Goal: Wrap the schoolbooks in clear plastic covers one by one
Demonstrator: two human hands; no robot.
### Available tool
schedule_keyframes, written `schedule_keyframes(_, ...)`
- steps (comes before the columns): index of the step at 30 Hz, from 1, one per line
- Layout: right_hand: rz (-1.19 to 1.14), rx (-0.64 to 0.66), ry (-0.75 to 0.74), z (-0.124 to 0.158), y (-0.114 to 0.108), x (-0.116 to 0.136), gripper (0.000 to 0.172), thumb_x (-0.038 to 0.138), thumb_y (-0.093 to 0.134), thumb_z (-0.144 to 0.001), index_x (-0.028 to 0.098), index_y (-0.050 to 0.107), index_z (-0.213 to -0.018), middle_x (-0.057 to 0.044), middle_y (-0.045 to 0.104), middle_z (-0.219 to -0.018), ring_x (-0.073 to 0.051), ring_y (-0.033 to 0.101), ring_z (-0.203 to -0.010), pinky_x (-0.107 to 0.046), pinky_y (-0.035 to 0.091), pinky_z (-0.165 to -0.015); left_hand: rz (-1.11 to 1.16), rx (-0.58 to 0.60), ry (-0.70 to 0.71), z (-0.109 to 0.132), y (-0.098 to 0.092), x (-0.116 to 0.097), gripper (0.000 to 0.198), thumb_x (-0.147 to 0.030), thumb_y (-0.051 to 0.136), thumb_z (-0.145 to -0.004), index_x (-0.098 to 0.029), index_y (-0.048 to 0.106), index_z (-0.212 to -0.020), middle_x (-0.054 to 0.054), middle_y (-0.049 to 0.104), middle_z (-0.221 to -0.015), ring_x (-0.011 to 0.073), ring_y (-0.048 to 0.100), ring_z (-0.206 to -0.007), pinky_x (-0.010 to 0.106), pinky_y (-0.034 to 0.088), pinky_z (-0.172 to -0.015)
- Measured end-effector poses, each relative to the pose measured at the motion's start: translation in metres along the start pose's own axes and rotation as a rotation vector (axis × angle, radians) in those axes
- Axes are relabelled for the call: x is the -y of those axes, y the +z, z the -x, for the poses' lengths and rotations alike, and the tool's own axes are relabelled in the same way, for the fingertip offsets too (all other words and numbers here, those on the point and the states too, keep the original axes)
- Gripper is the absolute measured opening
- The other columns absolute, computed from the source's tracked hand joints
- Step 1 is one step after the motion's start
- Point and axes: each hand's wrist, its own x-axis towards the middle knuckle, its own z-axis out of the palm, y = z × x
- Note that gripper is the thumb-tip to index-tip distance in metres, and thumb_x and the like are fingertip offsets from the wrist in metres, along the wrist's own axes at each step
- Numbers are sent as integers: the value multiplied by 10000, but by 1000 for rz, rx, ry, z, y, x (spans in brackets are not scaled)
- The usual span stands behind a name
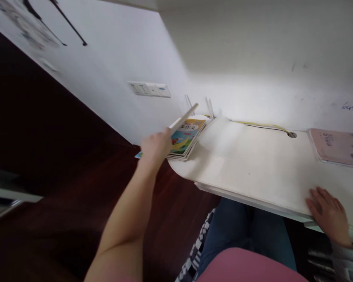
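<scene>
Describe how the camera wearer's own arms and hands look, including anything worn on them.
The left arm is bare down to the left hand, which is blurred; no watch is visible. A trace of pink shows at the upper arm, like the pink top. The hand at right, seemingly the person's own, though this is not certain, has a pale grey, striped-looking sleeve at the wrist.

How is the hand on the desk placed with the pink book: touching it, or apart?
Apart. The head view shows a strip of white desk between this hand and the pink book.
</scene>
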Motion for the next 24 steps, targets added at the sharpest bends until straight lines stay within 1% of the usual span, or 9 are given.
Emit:
schedule_keyframes(4, 13, -4, -9, -2, -3, 4, 442, 456, 386, -919, 174, 579, -1198, -154, 584, -1284, -300, 531, -1194, -487, 416, -971, 93, -179, -171, 19, -49, 24, 349, -145, 504, -845, -240, 587, -1170, 28, 631, -739, 249, 631, -793, 506, 498, -779)
schedule_keyframes(6, 17, -2, -9, -3, -4, 5, 436, 449, 394, -919, 172, 579, -1200, -154, 582, -1287, -298, 527, -1197, -484, 414, -972, 179, -237, -206, 28, -62, 30, 417, -158, 545, -830, -272, 574, -1231, -10, 592, -699, 217, 616, -772, 500, 497, -801)
schedule_keyframes(8, 21, 0, 0, -3, -5, 5, 426, 441, 407, -918, 182, 574, -1212, -146, 578, -1295, -293, 523, -1202, -482, 409, -976, 378, -296, -188, 33, -62, 30, 426, -173, 554, -815, -267, 594, -1228, -26, 588, -725, 169, 603, -748, 448, 509, -798)
schedule_keyframes(11, 31, 2, 9, -3, -4, 5, 419, 433, 422, -917, 181, 577, -1214, -143, 576, -1299, -288, 517, -1208, -478, 396, -987, 911, -304, -53, 34, -40, 12, 405, -200, 571, -765, -216, 643, -1163, -22, 646, -820, 107, 591, -710, 327, 524, -750)
schedule_keyframes(13, 37, 10, 10, -3, -4, 5, 416, 424, 428, -917, 173, 583, -1209, -144, 578, -1296, -285, 519, -1202, -473, 391, -990, 1333, -166, 26, 35, -18, -16, 432, -248, 614, -720, -191, 648, -1147, 10, 690, -863, 108, 609, -684, 274, 530, -684)
schedule_keyframes(16, 42, 15, 11, -4, -6, 7, 400, 409, 443, -914, 170, 594, -1197, -140, 583, -1293, -279, 522, -1197, -468, 389, -992, 1771, 221, 13, 44, 15, -75, 559, -320, 684, -640, -173, 629, -1176, 69, 727, -887, 159, 643, -624, 271, 527, -554)
schedule_keyframes(18, 51, 16, 13, -5, -8, 8, 393, 405, 446, -916, 170, 595, -1194, -135, 589, -1287, -273, 520, -1203, -460, 390, -993, 1908, 493, -27, 55, 35, -116, 621, -330, 717, -595, -140, 623, -1179, 85, 736, -867, 187, 661, -611, 287, 525, -543)
schedule_keyframes(20, 64, 19, 17, -7, -11, 10, 391, 407, 443, -920, 172, 594, -1194, -128, 595, -1282, -268, 521, -1204, -449, 395, -991, 2002, 683, -82, 67, 54, -149, 650, -305, 740, -574, -116, 616, -1184, 92, 739, -858, 198, 676, -636, 291, 527, -585)
schedule_keyframes(24, 74, 40, 27, -8, -15, 12, 394, 403, 442, -925, 165, 598, -1197, -129, 592, -1291, -272, 534, -1195, -445, 407, -986, 2018, 825, -130, 83, 86, -186, 631, -288, 716, -620, -100, 588, -1209, 93, 736, -848, 192, 673, -658, 285, 517, -617)
